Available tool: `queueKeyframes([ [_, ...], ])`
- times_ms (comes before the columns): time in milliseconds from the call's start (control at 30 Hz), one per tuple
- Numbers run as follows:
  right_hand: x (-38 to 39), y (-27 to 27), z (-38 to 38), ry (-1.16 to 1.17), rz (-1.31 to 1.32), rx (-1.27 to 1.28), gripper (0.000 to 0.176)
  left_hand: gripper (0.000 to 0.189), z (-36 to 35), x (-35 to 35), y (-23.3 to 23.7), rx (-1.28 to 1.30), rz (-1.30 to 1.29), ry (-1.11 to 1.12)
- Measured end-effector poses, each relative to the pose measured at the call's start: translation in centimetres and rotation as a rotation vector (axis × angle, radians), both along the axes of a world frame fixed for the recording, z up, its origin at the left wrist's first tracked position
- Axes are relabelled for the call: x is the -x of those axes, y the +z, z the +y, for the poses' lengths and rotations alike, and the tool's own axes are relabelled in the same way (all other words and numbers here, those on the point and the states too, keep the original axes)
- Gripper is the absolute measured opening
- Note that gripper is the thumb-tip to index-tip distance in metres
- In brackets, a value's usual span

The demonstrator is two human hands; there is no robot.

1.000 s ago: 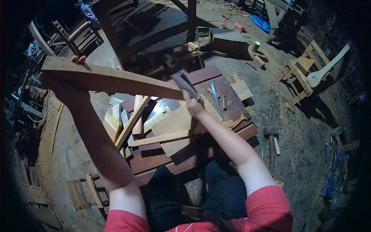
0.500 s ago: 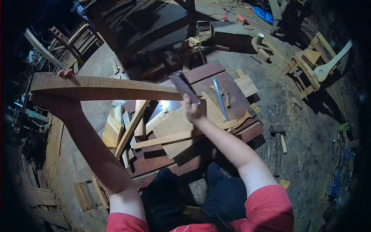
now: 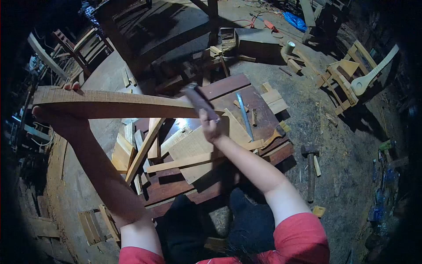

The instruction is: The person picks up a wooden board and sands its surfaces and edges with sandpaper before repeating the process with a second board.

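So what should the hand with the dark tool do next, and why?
Probably draw the dark tool a short stroke along the long plank. The right hand grips it with its head against the plank's near end, while the left hand holds the far end up above the board pile, so that edge is free to work.

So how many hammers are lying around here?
1: a hammer on the dirt floor, right of the low table. The blurred tool in the right hand, at the plank that the left hand holds, may be another.
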State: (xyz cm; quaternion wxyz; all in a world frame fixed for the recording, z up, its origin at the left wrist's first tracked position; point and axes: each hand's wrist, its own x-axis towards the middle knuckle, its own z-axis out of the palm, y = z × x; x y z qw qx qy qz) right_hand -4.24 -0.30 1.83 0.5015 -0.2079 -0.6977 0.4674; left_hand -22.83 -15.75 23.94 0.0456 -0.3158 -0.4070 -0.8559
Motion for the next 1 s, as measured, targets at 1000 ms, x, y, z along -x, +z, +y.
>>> queueKeyframes([
  [1000, 0.9, 1.1, 1.6, 0.076, -0.181, 0.15, 0.042, 0.073, 0.2, -0.1, 0.4, 0.108, 0.063, 0.163],
])
